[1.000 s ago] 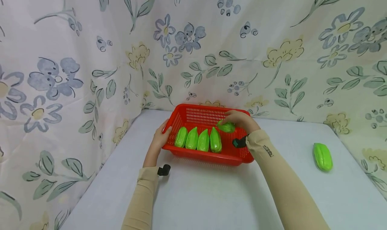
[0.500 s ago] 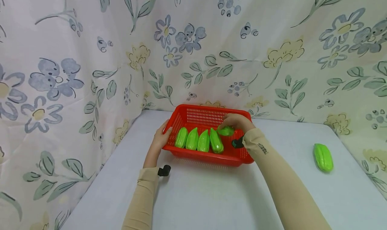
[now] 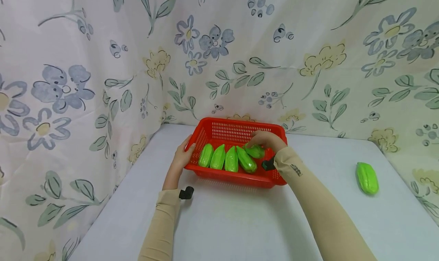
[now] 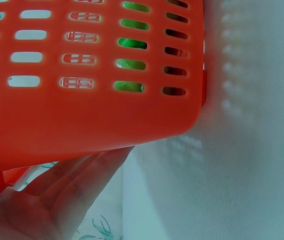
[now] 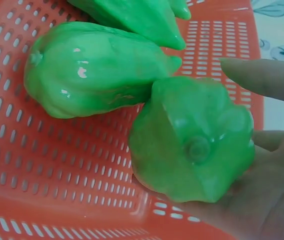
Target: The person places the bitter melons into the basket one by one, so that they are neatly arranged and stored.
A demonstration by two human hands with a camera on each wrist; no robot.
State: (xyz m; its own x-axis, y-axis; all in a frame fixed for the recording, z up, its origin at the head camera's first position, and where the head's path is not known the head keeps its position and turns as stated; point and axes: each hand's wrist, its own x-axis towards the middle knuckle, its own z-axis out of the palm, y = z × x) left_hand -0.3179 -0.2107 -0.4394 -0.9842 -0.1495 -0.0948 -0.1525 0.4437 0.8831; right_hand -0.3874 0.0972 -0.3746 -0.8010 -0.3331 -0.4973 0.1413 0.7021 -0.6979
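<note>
A red plastic basket (image 3: 240, 179) with slotted walls stands on the white table. At its left end my left hand (image 3: 180, 157) holds the rim, thumb over the edge and fingers along the outer wall; the left wrist view shows those fingers (image 4: 84, 185) against the basket. Inside, several glossy green ridged fruits (image 3: 217, 158) with pointed tips lie side by side, the rightmost fruit (image 5: 97, 70) slanted. My right hand (image 3: 269, 140) reaches into the right part and holds another green ridged fruit (image 5: 194, 142) between thumb and fingers. That fruit touches the slanted one's tip.
One more green ridged fruit (image 3: 367, 178) lies alone on the table (image 3: 236, 226) far to the right. A flowered cloth (image 3: 291, 55) hangs close behind the basket and along the left side. Small black devices sit at both wrists.
My right hand has moved slightly left and lower with its fruit. The neighbouring fruit in the basket has turned from nearly straight to slanted. My left hand stays on the rim.
</note>
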